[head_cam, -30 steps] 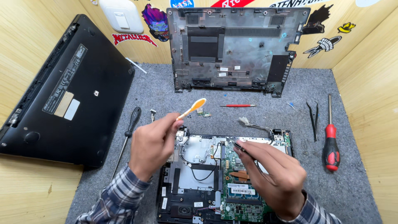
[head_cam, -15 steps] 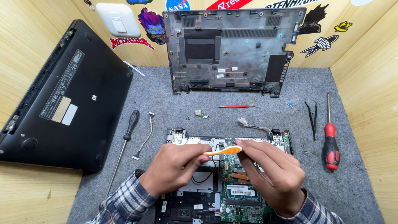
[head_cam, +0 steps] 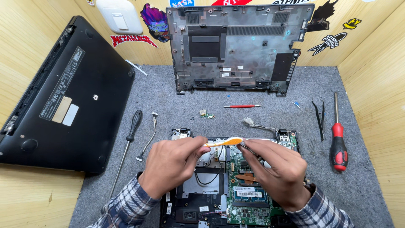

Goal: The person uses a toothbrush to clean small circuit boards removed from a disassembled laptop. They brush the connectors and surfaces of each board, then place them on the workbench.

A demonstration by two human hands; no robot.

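Risks, largest first: the open laptop lies chassis-up on the grey mat with its green board bare, so a slip of either tool could, in my judgement, scrape a component or lift a connector; the thin black cable looping over the silver plate could snag on a passing fingertip and tear; small loose parts near the work, a tiny green board piece and a white-tipped wire, could be swept off by a sleeve. Item held, left hand: orange-and-white brush, slim plastic handle, pale head pointing right, lying almost level just above the laptop's upper edge between both hands; fingers and thumb pinch its handle end. Right hand: fingers closed round a thin dark tool, tip meeting the brush head; its kind is too small to tell. Surroundings by size: closed black laptop at left, removed base cover propped against the wooden wall, black screwdriver, red screwdriver, black tweezers, red stick tool.
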